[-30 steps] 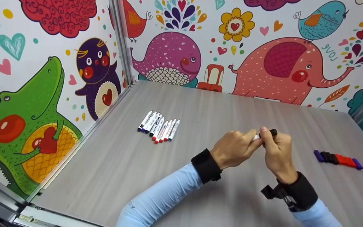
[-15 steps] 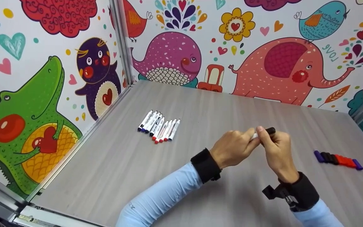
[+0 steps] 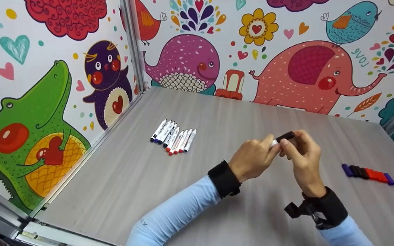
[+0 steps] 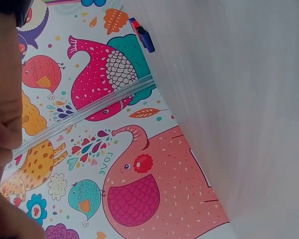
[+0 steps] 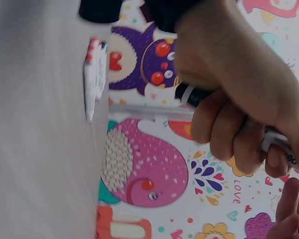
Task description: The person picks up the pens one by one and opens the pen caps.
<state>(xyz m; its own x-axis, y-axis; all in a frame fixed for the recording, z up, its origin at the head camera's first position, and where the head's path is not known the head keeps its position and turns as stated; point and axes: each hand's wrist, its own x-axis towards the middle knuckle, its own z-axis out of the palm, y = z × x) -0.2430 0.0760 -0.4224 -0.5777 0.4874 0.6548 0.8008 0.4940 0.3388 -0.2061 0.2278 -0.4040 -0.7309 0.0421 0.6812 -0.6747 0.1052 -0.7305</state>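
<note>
My left hand [image 3: 253,157] grips a white marker [image 3: 274,142], its fingers curled round the barrel. In the right wrist view, the marker's black end [image 5: 186,94] sticks out past the left hand's curled fingers. My right hand [image 3: 303,157] holds a black marker cap [image 3: 285,136] between thumb and fingers, right at the marker's front end. Fingertips of the right hand [image 5: 288,209] show at the lower right of the right wrist view. In the left wrist view, part of a hand [image 4: 5,134] fills the left edge and the marker is hidden.
A row of several white markers [image 3: 173,136] with black, blue and red ends lies left of the hands. At the right lies a row of several caps [image 3: 368,173] in blue, black and red. Patterned walls [image 3: 183,61] border the grey table [image 3: 115,191].
My right hand's fingers have loosened and spread from their tighter grip, and more of the black cap shows, shifted slightly left and up. The left hand stays almost in place.
</note>
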